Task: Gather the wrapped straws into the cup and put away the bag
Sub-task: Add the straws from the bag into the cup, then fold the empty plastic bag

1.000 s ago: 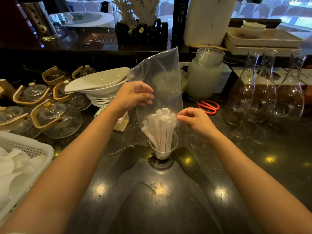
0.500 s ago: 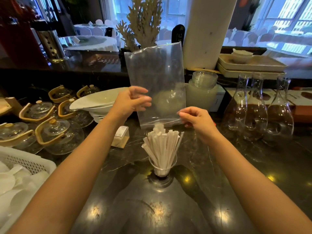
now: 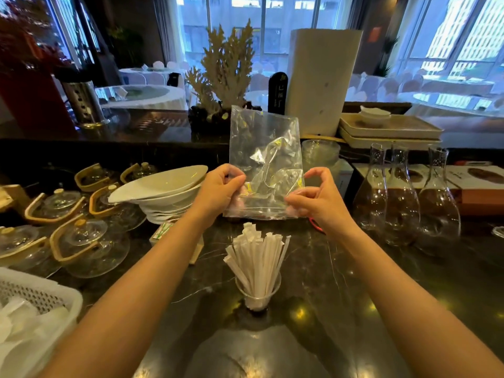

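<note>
A bundle of white paper-wrapped straws [image 3: 259,257] stands upright in a small clear cup [image 3: 257,296] on the dark marble counter, straight in front of me. Above and behind the cup I hold an empty clear plastic bag [image 3: 264,148] upright. My left hand [image 3: 221,190] pinches its lower left edge. My right hand [image 3: 311,199] pinches its lower right corner. The bag's open mouth faces down, clear of the straw tips, and its middle is creased.
Glass teapots with wooden handles [image 3: 87,241] and a stack of white bowls [image 3: 163,192] sit on the left. A white basket [image 3: 41,304] is at the near left. Glass carafes [image 3: 403,197] stand on the right, with trays [image 3: 387,129] behind them.
The bag has been lifted up off the straws, which stay in the cup. Both hands rose with it and now hold its lower corners, and the bag has crumpled slightly.
</note>
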`<state>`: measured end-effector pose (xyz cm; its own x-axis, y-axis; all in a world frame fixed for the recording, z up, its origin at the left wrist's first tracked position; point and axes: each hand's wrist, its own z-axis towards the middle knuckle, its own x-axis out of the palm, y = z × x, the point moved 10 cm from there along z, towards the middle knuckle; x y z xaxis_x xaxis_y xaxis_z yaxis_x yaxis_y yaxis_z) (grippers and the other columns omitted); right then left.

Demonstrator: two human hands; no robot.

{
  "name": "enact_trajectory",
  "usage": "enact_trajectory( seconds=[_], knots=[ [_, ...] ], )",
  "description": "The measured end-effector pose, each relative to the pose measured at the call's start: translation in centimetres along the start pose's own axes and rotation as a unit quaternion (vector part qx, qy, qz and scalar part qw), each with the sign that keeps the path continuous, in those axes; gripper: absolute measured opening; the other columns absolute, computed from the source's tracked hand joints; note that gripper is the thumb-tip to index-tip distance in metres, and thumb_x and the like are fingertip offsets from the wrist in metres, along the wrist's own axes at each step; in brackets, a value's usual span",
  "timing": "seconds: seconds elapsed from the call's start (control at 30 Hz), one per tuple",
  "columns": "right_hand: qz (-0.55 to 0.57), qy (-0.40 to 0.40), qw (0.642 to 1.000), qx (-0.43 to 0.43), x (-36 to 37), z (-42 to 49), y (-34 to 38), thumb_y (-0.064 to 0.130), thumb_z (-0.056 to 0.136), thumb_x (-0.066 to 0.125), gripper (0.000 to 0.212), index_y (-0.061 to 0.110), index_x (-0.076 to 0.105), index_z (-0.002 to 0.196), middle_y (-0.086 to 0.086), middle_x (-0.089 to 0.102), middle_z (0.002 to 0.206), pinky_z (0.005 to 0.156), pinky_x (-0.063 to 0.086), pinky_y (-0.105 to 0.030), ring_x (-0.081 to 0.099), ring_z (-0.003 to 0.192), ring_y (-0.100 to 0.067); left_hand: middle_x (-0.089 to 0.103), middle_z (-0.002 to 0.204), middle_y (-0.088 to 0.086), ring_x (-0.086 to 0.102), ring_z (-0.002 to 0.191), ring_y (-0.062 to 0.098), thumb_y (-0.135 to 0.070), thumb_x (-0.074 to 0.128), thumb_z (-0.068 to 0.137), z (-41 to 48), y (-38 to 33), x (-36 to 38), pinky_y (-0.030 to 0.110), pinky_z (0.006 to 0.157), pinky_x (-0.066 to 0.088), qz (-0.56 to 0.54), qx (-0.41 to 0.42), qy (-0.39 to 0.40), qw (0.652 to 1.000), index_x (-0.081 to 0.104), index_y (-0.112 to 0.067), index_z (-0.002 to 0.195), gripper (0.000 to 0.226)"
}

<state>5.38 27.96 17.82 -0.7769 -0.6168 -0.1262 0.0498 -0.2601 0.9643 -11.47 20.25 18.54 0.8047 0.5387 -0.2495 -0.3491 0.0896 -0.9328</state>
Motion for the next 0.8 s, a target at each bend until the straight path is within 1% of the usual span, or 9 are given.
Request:
enact_trajectory(
  seconds=[0.13, 0.23, 0.37, 0.43, 0.5, 0.57, 0.67, 0.73, 0.8],
  knots=[
    [-0.041, 0.037, 0.998, 0.019, -0.2, -0.5, -0.2, -0.003, 0.071, 0.068, 0.047, 0.029, 0.041, 0.092, -0.002, 0.064, 0.067, 0.054, 0.052, -0.024, 0.060, 0.059, -0.018, 0.055, 0.062, -0.001, 0.050, 0.048, 0.001, -0.016, 0.057, 0.084, 0.4, -0.7, 0.1, 0.010, 0.044, 0.040, 0.021, 0.029, -0.010, 0.999, 0.056, -0.027, 0.070, 0.018],
    [-0.098, 0.028, 0.994, 0.044, -1.1, -0.9, -0.1, 0.004, 0.069, 0.072, 0.050, 0.029, 0.041, 0.099, -0.002, 0.059, 0.083, 0.055, 0.052, -0.014, 0.061, 0.068, -0.014, 0.060, 0.069, 0.003, 0.056, 0.063, 0.013, -0.015, 0.062, 0.081, 0.8, -1.5, 0.6, 0.022, 0.059, 0.047, 0.042, 0.050, 0.022, 0.998, 0.059, -0.025, 0.069, 0.015],
    [-0.358, -0.039, 0.930, -0.075, -2.8, -0.9, 4.4, 0.024, 0.061, 0.080, 0.089, 0.027, 0.029, 0.133, -0.005, 0.032, 0.134, 0.103, 0.034, -0.038, 0.035, 0.124, -0.024, 0.061, 0.060, -0.005, 0.056, 0.050, -0.003, -0.016, 0.067, 0.076, 1.0, -3.8, 3.0, 0.011, 0.050, 0.043, 0.104, 0.091, 0.128, 0.982, 0.063, -0.025, 0.066, 0.014],
    [-0.459, -0.035, 0.875, -0.153, -1.8, -1.0, 7.2, 0.027, 0.059, 0.080, 0.093, 0.030, 0.028, 0.136, -0.009, 0.018, 0.148, 0.109, 0.018, -0.047, 0.015, 0.136, -0.029, 0.061, 0.058, -0.008, 0.057, 0.048, -0.004, -0.015, 0.067, 0.075, 0.5, -5.0, 5.6, 0.009, 0.048, 0.043, 0.148, 0.109, 0.218, 0.959, 0.064, -0.025, 0.066, 0.014],
    [-0.544, -0.017, 0.817, -0.191, -0.9, -0.8, 8.6, 0.028, 0.063, 0.078, 0.077, 0.031, 0.040, 0.130, -0.007, 0.021, 0.150, 0.110, 0.009, -0.052, 0.011, 0.139, -0.028, 0.061, 0.057, -0.010, 0.057, 0.050, -0.001, -0.016, 0.067, 0.075, -0.2, -5.6, 8.2, 0.014, 0.049, 0.046, 0.190, 0.118, 0.287, 0.932, 0.064, -0.027, 0.067, 0.014],
    [-0.580, 0.018, 0.793, -0.187, -0.3, -0.3, 8.7, 0.028, 0.071, 0.070, 0.039, 0.026, 0.058, 0.108, -0.002, 0.045, 0.136, 0.110, 0.003, -0.052, 0.028, 0.132, -0.021, 0.061, 0.058, -0.010, 0.056, 0.047, -0.002, -0.016, 0.067, 0.075, -0.7, -6.2, 10.2, 0.011, 0.048, 0.044, 0.194, 0.124, 0.330, 0.915, 0.065, -0.024, 0.070, 0.010],
    [-0.542, 0.078, 0.826, -0.135, -0.8, 0.3, 7.7, 0.023, 0.079, 0.064, 0.005, 0.021, 0.059, 0.077, 0.006, 0.061, 0.081, 0.096, 0.035, -0.043, 0.054, 0.085, -0.013, 0.066, 0.069, -0.005, 0.061, 0.056, -0.003, -0.017, 0.066, 0.077, -0.5, -6.8, 11.2, 0.009, 0.053, 0.046, 0.155, 0.120, 0.351, 0.916, 0.067, -0.017, 0.082, 0.006],
    [-0.489, 0.066, 0.866, -0.085, -2.8, 0.6, 7.0, 0.020, 0.080, 0.063, 0.012, 0.021, 0.054, 0.072, 0.012, 0.054, 0.069, 0.068, 0.045, -0.028, 0.054, 0.069, -0.008, 0.071, 0.071, -0.006, 0.065, 0.064, 0.002, -0.028, 0.064, 0.075, 0.4, -6.3, 10.5, 0.014, 0.058, 0.052, 0.072, 0.077, 0.344, 0.933, 0.065, -0.024, 0.088, 0.014],
    [-0.415, 0.019, 0.909, -0.041, -5.6, 0.9, 6.2, 0.019, 0.082, 0.061, 0.011, 0.017, 0.054, 0.074, 0.009, 0.058, 0.068, 0.059, 0.045, -0.016, 0.057, 0.063, -0.004, 0.073, 0.079, -0.006, 0.068, 0.073, 0.008, -0.038, 0.057, 0.073, 1.2, -4.9, 9.7, 0.022, 0.065, 0.056, -0.038, 0.013, 0.339, 0.940, 0.061, -0.025, 0.096, 0.027]
  ],
)
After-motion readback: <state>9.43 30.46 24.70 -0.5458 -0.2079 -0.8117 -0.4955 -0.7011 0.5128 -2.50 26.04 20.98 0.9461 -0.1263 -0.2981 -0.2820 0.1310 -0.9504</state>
